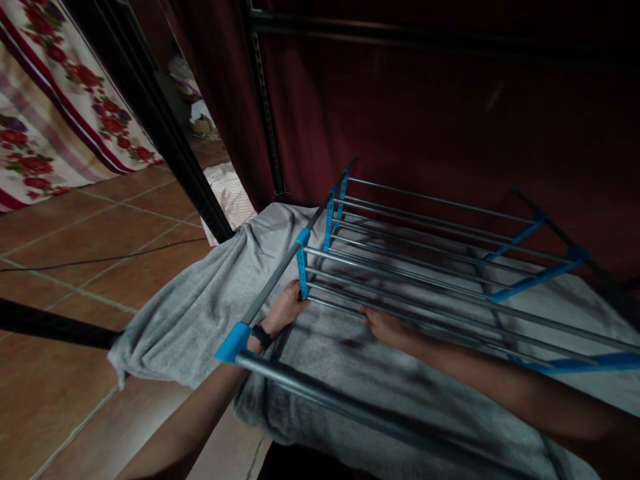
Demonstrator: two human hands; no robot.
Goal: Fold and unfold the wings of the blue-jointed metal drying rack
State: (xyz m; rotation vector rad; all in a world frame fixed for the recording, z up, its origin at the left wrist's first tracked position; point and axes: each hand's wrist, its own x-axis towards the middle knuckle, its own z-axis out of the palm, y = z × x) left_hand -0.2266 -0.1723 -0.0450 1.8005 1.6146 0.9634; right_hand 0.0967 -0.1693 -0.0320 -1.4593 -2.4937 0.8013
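Note:
A metal drying rack (430,267) with grey rods and blue plastic brackets stands before me. Beneath its top rods a grey towel (200,307) lies spread on a lower tier and drapes over the left end. My left hand (286,308) reaches under the side bar, its fingers closed at the base of a blue bracket (302,263). A dark band sits on that wrist. My right hand (386,327) lies under the nearest rods, on or just above the towel, with its fingertips touching a rod.
A dark red curtain (450,113) hangs behind the rack. A black post (165,133) rises at the left, with a striped cloth (230,193) at its foot. Brown floor tiles (75,267) carry a thin black cable. A floral fabric (55,100) hangs far left.

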